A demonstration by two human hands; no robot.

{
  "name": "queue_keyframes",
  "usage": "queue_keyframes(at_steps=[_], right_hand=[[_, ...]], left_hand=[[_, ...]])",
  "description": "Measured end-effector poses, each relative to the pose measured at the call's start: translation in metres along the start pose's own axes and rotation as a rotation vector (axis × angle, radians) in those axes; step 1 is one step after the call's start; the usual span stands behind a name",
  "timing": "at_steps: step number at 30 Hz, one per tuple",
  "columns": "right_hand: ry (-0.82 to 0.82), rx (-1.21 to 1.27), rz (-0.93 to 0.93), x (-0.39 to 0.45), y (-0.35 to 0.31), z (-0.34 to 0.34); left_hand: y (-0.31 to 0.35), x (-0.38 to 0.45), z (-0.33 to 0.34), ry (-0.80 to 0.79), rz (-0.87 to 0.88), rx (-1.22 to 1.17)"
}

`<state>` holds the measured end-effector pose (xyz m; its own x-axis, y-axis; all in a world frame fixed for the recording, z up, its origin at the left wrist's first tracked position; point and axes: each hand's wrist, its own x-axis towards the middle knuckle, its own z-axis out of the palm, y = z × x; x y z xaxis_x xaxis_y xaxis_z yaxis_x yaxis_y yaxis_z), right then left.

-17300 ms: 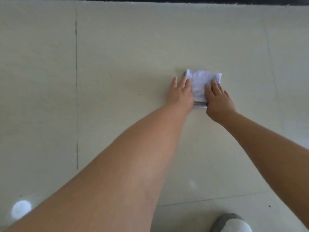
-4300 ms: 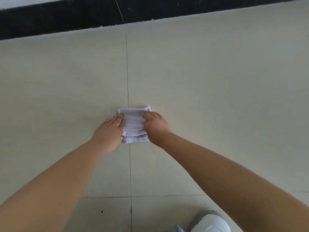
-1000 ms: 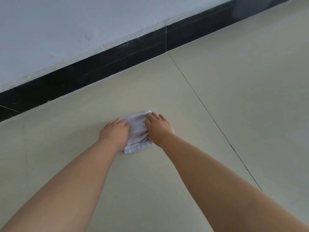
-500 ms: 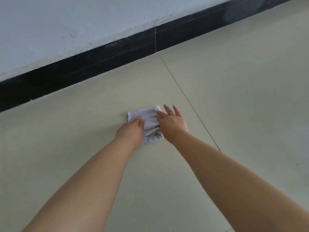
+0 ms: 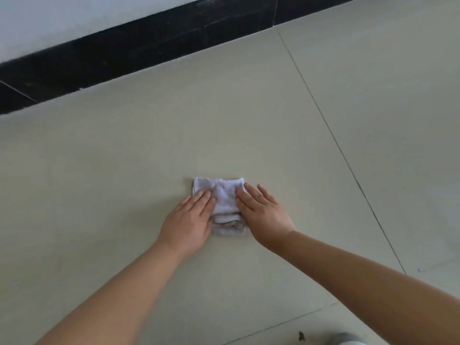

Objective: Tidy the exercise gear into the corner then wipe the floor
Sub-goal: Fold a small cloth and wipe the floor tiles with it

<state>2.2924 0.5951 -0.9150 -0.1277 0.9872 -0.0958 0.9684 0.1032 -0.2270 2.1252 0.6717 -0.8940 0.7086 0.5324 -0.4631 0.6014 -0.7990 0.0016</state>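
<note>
A small folded white cloth (image 5: 225, 200) lies flat on the pale tiled floor (image 5: 124, 170) in the middle of the head view. My left hand (image 5: 189, 221) presses on the cloth's left edge with straight fingers. My right hand (image 5: 262, 212) presses on its right edge, fingers spread and flat, some of them on the tile. Both arms reach forward from the bottom of the frame. No exercise gear is in view.
A black skirting strip (image 5: 139, 43) runs along the foot of a white wall (image 5: 62, 21) at the top. Tile joints (image 5: 348, 168) cross the floor to the right and near the bottom. A grey shoe tip (image 5: 346, 339) shows at the bottom right edge.
Both hands have slid the cloth back from the skirting towards me and a little to the right. The right hand's fingers now lie flatter and more spread.
</note>
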Motion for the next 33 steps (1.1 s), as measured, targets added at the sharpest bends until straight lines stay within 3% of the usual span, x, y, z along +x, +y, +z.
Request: queue_keyframes(at_steps=[2, 4, 6, 10, 13, 16, 21, 26, 33], right_hand=[[-0.01, 0.047, -0.047, 0.03, -0.032, -0.005], [-0.231, 0.091, -0.157, 0.067, -0.063, -0.011], [-0.336, 0.044, -0.207, 0.101, -0.087, -0.017], [-0.368, -0.041, -0.196, 0.149, -0.106, -0.02], [-0.359, -0.021, -0.095, 0.166, -0.089, -0.023], [-0.312, -0.002, 0.004, 0.173, -0.049, -0.031], [-0.27, -0.018, 0.26, 0.159, 0.051, -0.058], [-0.328, -0.129, 0.507, 0.083, 0.148, -0.075], [-0.345, -0.121, 0.639, -0.038, 0.165, -0.068]], left_hand=[[-0.025, -0.027, 0.016, -0.002, -0.103, 0.037], [-0.05, -0.047, 0.028, -0.04, -0.235, 0.019], [-0.071, -0.057, 0.035, -0.115, -0.355, -0.033], [-0.108, -0.043, 0.03, -0.177, -0.468, -0.138], [-0.131, -0.011, 0.02, -0.206, -0.43, -0.05], [-0.126, 0.031, -0.009, -0.11, -0.407, 0.022], [-0.065, 0.114, -0.059, -0.06, -0.263, -0.081], [0.042, 0.165, -0.086, 0.056, -0.096, -0.156], [0.143, 0.154, -0.085, -0.012, 0.095, -0.2]])
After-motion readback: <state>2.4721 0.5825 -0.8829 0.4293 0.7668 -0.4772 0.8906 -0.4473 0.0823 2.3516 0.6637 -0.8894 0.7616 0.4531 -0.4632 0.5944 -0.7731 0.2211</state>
